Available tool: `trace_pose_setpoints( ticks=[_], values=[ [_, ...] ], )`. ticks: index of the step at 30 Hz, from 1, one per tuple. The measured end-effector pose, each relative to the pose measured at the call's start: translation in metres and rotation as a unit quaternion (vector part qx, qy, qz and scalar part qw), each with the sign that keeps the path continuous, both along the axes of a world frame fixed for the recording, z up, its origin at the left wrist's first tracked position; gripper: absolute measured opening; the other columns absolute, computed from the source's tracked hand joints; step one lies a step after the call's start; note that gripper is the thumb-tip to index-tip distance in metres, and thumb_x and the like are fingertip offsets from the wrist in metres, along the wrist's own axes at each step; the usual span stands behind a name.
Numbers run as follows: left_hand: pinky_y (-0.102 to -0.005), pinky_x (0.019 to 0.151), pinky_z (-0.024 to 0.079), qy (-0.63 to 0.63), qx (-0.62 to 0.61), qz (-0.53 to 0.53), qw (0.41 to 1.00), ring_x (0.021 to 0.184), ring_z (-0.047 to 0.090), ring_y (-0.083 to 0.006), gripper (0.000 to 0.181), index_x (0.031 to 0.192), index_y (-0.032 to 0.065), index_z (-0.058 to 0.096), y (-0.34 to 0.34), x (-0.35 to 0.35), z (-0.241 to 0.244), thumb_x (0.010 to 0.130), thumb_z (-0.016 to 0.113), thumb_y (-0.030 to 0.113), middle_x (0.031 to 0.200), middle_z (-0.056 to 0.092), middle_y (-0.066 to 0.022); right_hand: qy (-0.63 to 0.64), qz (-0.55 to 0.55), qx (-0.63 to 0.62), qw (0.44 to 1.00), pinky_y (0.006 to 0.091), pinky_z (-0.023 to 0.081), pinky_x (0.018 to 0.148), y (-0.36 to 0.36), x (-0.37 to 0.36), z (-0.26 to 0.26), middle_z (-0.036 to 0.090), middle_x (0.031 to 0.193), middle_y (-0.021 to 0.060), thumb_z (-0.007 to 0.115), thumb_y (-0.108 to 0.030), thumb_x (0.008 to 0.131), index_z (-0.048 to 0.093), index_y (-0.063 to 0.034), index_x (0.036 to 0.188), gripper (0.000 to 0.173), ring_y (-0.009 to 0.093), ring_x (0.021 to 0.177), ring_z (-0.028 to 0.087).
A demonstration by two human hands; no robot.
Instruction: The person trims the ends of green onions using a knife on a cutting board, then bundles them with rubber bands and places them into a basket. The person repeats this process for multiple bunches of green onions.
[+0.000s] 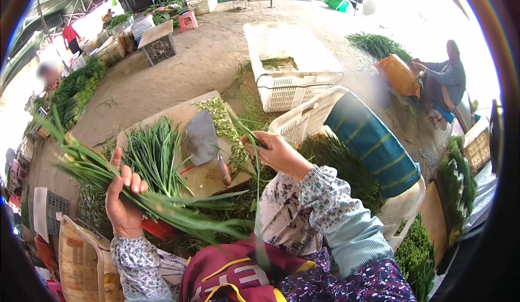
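Observation:
My left hand (128, 202) holds a bunch of long green leafy stalks, seemingly garlic chives (158, 206), whose pale ends point up and left while the leaves trail towards my lap. Thin green leaves (257, 180) are pinched between the fingers of my right hand (276, 152), above the right edge of a wooden board (203, 184). On that board lie a pile of green leaves (152, 156), a broad cleaver (202, 137) with a wooden handle, and short cut pale-green pieces (221, 119) beyond the blade.
A white plastic crate (300, 89) stands ahead. Close on my right, another crate (406, 208) holds greens and a blue-green striped cloth (369, 143). A worn crate (79, 257) is at lower left. A seated person (449, 74) handles an orange sack (398, 74) at the right.

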State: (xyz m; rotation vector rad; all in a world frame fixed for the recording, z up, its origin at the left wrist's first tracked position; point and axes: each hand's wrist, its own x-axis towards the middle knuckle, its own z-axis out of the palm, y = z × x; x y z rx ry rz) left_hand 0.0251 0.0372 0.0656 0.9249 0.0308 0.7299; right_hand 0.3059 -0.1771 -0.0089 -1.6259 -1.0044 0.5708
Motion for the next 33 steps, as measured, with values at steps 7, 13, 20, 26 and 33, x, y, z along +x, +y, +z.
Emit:
trace_pose_setpoints(
  ticks=[7,13,20,26,33],
  values=[
    [-0.0334,0.071,0.056,0.275,-0.060,-0.030,0.959,0.079,0.066,-0.0220,0.037,0.111,-0.0048,0.060,-0.018,-0.024,-0.018,0.076,0.067,0.003,0.102,0.067,-0.0190,0.325,0.082,0.151,0.930,0.0258,0.049,0.082,0.048,-0.089,0.023,0.065,0.098,0.0032,0.047,-0.032,0.105,0.062,-0.0009,0.116,0.037,0.012,0.094,0.061],
    [-0.0327,0.088,0.053,0.270,-0.108,-0.080,0.954,0.102,0.064,-0.0228,0.025,0.103,-0.0036,0.062,-0.044,-0.009,-0.051,0.079,0.061,-0.009,0.122,0.062,-0.0152,0.274,0.154,0.117,0.942,0.0352,0.041,0.097,0.060,-0.138,0.008,0.062,0.105,0.0074,0.043,-0.041,0.104,0.054,-0.0045,0.132,0.046,0.020,0.101,0.057],
    [-0.0348,0.061,0.053,0.287,-0.079,-0.120,0.947,0.066,0.064,-0.0239,0.030,0.106,-0.0007,0.059,-0.039,-0.022,-0.048,0.078,0.068,0.004,0.093,0.066,-0.0171,-0.141,0.199,0.078,0.967,0.0432,0.034,0.107,0.057,-0.105,-0.026,0.056,0.128,0.0189,0.073,-0.027,0.085,0.054,-0.0096,0.132,0.053,0.037,0.125,0.048],
    [-0.0365,0.059,0.049,0.329,-0.079,-0.122,0.933,0.065,0.060,-0.0235,0.030,0.104,-0.0003,0.059,-0.016,-0.041,-0.025,0.077,0.067,0.007,0.093,0.064,-0.0212,0.508,0.007,0.164,0.846,0.0308,0.051,0.078,0.045,-0.085,-0.014,0.062,0.113,0.0084,0.053,-0.032,0.101,0.052,-0.0017,0.129,0.041,0.018,0.098,0.061],
    [-0.0353,0.059,0.051,0.401,-0.024,-0.144,0.904,0.061,0.061,-0.0248,0.031,0.102,-0.0018,0.059,-0.018,-0.038,0.005,0.075,0.068,0.009,0.088,0.065,-0.0226,0.312,0.185,-0.027,0.931,0.0193,0.040,0.055,0.044,-0.103,0.019,0.063,0.071,-0.0016,0.057,-0.026,0.101,0.070,0.0011,0.102,0.030,0.004,0.060,0.050]
  ],
)
